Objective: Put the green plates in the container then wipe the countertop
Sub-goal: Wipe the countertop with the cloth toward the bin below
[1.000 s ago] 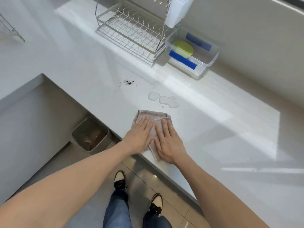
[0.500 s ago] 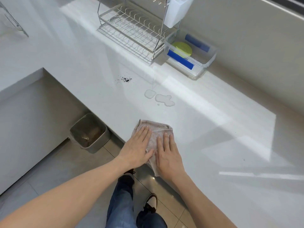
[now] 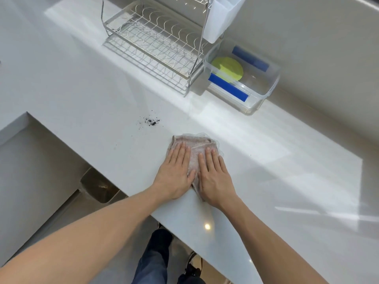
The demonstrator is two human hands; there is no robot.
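Both hands, left and right, flat on cloth, gripping nothing; dark crumbs lie up-left on worktop, nearer left hand

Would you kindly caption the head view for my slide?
Both hands, left hand and right hand, press a cloth flat on the countertop beside dark crumbs.
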